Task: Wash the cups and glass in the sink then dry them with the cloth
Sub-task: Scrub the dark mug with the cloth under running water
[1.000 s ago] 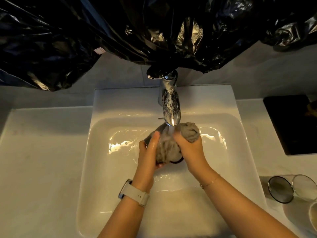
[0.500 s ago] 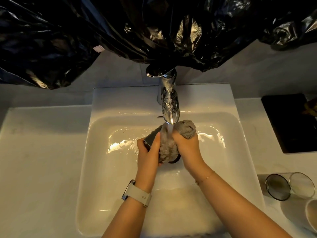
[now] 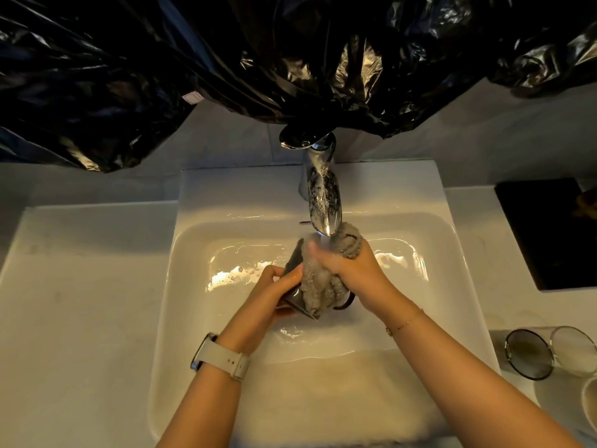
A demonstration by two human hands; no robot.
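Note:
Over the white sink point(image 3: 193, 318), my left hand point(image 3: 274, 292) grips a dark cup point(image 3: 292, 297) from its left side. The cup is mostly hidden. My right hand point(image 3: 352, 270) holds a bunched grey cloth point(image 3: 318, 291) pressed against the cup. Water runs from the chrome tap point(image 3: 323, 202) onto the cloth and my right fingers. A clear glass point(image 3: 549, 354) lies on its side on the counter at the right. The rim of a pale cup point(image 3: 589, 405) shows at the right edge.
Black plastic sheeting point(image 3: 290, 59) hangs across the wall above the tap. A black square tray point(image 3: 549, 234) sits on the counter at the right. White counter point(image 3: 80, 302) extends left of the sink. Water wets the basin floor.
Both hands have shifted a little toward me and left. My right hand has moved over the cloth, under the water stream. The cup has tilted, its rim now showing below the cloth.

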